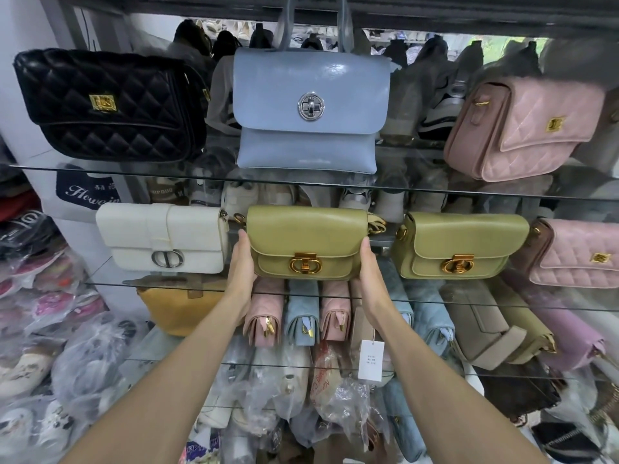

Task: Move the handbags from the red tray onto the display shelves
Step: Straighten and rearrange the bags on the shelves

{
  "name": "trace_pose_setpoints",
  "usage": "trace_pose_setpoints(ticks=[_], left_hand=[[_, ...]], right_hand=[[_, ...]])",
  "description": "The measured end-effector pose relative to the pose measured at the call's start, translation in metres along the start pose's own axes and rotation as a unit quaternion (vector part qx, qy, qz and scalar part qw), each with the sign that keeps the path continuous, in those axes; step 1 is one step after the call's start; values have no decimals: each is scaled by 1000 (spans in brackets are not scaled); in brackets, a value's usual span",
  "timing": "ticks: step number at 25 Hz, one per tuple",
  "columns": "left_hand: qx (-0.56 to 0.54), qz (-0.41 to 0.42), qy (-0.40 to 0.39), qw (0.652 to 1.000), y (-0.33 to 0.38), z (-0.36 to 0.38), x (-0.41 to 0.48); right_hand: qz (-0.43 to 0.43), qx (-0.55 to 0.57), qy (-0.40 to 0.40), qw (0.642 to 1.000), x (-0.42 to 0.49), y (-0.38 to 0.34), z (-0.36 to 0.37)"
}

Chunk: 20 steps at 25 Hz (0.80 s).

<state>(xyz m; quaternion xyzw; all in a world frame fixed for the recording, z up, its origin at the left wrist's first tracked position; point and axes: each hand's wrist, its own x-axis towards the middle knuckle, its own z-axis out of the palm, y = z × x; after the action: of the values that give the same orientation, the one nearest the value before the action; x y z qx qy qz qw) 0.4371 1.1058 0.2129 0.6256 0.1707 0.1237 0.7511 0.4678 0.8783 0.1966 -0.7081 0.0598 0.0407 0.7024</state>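
Fingers of the left hand [242, 262] and right hand [369, 266] clamped the ends of the olive handbag [306, 241], which likely needed setting level, back from the front edge of the glass shelf [418, 300].

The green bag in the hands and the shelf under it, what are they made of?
The green bag looks like smooth leather or imitation, softly shiny; its gold clasp looks metal. The shelf looks like clear glass: bags below show through.

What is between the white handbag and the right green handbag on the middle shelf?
In the head view: a second green handbag, which the left hand and the right hand hold by its ends.
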Motion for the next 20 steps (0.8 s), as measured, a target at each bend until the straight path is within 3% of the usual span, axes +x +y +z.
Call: trace_pose_setpoints(ticks=[8,11,16,20], left_hand=[[23,-32,19,999,0,3,1],[53,-42,76,995,6,7,-14],[121,10,191,974,20,-1,-58],[142,56,154,976,43,2,-77]], right_hand=[[-6,-13,-27,1000,-13,-12,1],[-3,-2,-41,999,-18,-15,1],[-1,-16,34,999,-27,-15,-13],[-33,-61,80,994,-33,-22,-32]])
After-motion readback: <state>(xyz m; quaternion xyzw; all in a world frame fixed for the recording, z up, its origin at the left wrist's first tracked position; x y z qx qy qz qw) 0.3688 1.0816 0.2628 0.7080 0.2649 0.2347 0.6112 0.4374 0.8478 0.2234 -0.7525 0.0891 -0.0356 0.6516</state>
